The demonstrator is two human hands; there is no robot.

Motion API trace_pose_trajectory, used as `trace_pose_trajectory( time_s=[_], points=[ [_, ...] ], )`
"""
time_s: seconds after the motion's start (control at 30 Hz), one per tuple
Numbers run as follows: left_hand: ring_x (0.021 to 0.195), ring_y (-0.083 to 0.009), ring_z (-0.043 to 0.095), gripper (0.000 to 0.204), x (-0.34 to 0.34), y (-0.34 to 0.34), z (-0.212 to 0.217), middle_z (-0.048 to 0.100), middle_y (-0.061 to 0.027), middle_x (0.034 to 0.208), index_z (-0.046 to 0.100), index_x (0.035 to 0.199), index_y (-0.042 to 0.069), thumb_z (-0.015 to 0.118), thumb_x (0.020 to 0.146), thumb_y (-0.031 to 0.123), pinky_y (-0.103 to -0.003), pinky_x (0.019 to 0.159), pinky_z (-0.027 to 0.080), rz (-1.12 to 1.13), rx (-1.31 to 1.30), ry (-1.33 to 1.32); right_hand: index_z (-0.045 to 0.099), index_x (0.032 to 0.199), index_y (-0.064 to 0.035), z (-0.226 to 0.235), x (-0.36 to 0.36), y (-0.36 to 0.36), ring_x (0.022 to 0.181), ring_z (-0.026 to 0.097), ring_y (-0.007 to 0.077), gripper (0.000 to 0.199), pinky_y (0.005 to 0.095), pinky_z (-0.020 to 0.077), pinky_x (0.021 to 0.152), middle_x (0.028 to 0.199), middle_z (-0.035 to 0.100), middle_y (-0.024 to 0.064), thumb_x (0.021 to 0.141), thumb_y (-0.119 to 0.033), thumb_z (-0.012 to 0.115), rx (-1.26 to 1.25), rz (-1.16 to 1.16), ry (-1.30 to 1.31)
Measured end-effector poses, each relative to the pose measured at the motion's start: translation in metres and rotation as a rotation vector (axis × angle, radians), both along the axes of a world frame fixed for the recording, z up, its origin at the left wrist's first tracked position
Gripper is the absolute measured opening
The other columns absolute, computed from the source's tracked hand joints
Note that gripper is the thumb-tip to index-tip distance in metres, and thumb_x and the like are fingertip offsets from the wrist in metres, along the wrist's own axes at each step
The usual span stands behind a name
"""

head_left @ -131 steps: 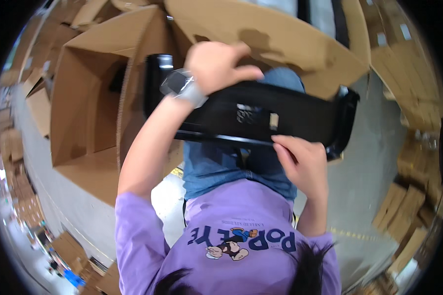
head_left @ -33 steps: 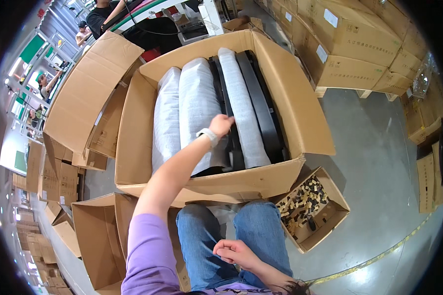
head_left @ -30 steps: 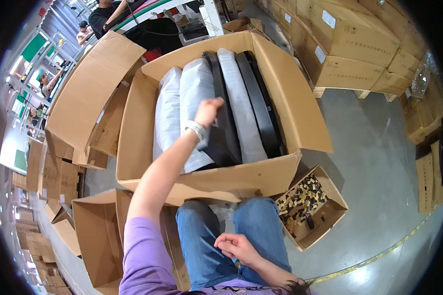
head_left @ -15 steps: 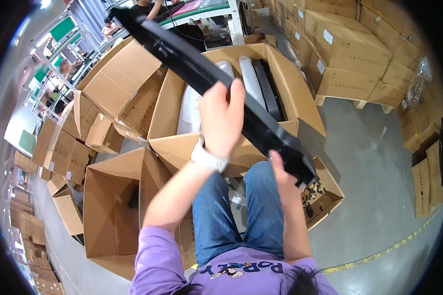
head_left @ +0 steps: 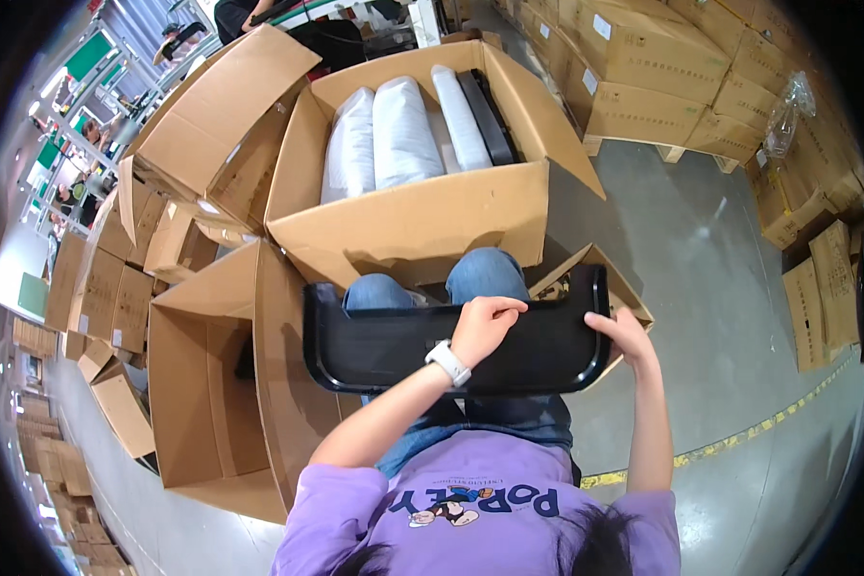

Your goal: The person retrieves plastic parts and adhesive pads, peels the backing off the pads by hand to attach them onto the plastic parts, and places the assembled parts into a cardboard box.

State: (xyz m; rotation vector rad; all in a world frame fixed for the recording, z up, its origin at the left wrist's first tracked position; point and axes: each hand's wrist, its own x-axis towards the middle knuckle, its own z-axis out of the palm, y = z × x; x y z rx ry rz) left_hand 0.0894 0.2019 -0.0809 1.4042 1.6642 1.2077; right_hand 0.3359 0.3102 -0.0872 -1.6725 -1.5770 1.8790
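Note:
A long black plastic tray-like panel (head_left: 403,346) with rounded corners and a raised rim lies level across my lap. My right hand (head_left: 626,336) grips its right end, the thumb over the rim and the other fingers partly hidden. My left hand (head_left: 485,331), with a white watch on its wrist, is over the panel's middle near its far edge. Its fingers are drawn together; whether they pinch anything small I cannot make out. Beyond my knees, an open carton (head_left: 403,216) holds white-wrapped pieces (head_left: 408,134) and a bare black piece (head_left: 490,120) standing on edge.
An open carton (head_left: 197,403) with a dark item inside stands at my left. A smaller box (head_left: 634,288) with small parts is partly behind the panel's right end. Stacked cartons (head_left: 643,67) rest on a pallet at far right. People sit at benches far left.
The black panel has come down from a raised, slanted position to lie level over my lap. My left hand has shifted from gripping its middle to closed fingers near its far edge.

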Motion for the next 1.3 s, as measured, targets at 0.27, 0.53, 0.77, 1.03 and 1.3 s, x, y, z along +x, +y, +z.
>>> trace_pose_trajectory(
  time_s=[0.27, 0.53, 0.77, 1.03, 1.3],
  points=[
    [0.064, -0.0306, 0.064, 0.019, -0.028, 0.009, -0.013, 0.065, -0.0145, 0.071, 0.073, 0.087, 0.016, 0.057, 0.078, 0.010, -0.040, 0.061, 0.053, 0.008, 0.028, 0.575, 0.060, 0.095, -0.0037, 0.011, -0.044, 0.047, 0.044, 0.033, 0.0056, 0.019, 0.0233, 0.0234, 0.037, 0.054, 0.038, -0.0029, 0.093, -0.021, 0.053, 0.203, -0.489, 0.909],
    [0.040, -0.0159, 0.047, 0.011, -0.007, -0.024, 0.057, 0.057, -0.0076, 0.059, 0.066, 0.089, 0.007, 0.068, 0.078, 0.006, -0.029, 0.042, 0.036, 0.107, 0.253, 0.200, 0.054, 0.095, 0.0010, 0.043, -0.130, -0.013, 0.049, 0.033, 0.0112, 0.016, 0.0246, 0.0266, 0.042, 0.068, 0.041, 0.0031, 0.094, -0.009, 0.042, -0.614, -0.528, 1.605],
    [0.043, -0.0168, 0.050, 0.015, -0.043, -0.034, 0.065, 0.057, -0.0068, 0.060, 0.064, 0.089, 0.006, 0.072, 0.075, 0.005, -0.027, 0.043, 0.039, 0.101, 0.522, 0.522, 0.054, 0.096, -0.0035, 0.057, -0.186, -0.044, 0.053, 0.034, 0.0115, 0.015, 0.0250, 0.0298, 0.045, 0.068, 0.041, 0.0020, 0.096, -0.011, 0.041, -0.692, -0.496, 1.439],
    [0.050, -0.0030, 0.042, 0.005, -0.066, -0.062, 0.057, 0.051, 0.0055, 0.058, 0.061, 0.085, 0.003, 0.064, 0.086, 0.006, -0.019, 0.047, 0.031, 0.333, 0.084, -0.239, 0.057, 0.099, -0.0021, 0.063, -0.217, -0.053, 0.053, 0.036, 0.0090, 0.019, 0.0239, 0.0313, 0.048, 0.063, 0.040, -0.0002, 0.097, -0.015, 0.043, -0.327, -0.339, 1.162],
    [0.051, 0.0023, 0.028, 0.003, -0.085, -0.076, 0.053, 0.037, 0.0108, 0.055, 0.061, 0.085, 0.002, 0.064, 0.085, 0.003, -0.018, 0.047, 0.021, 0.317, 0.103, -0.588, 0.058, 0.084, -0.0040, 0.054, -0.215, -0.082, 0.049, 0.032, -0.0002, 0.012, 0.0177, 0.0208, 0.044, 0.060, 0.044, -0.0068, 0.088, -0.015, 0.062, 0.266, 0.190, 0.650]
  ],
)
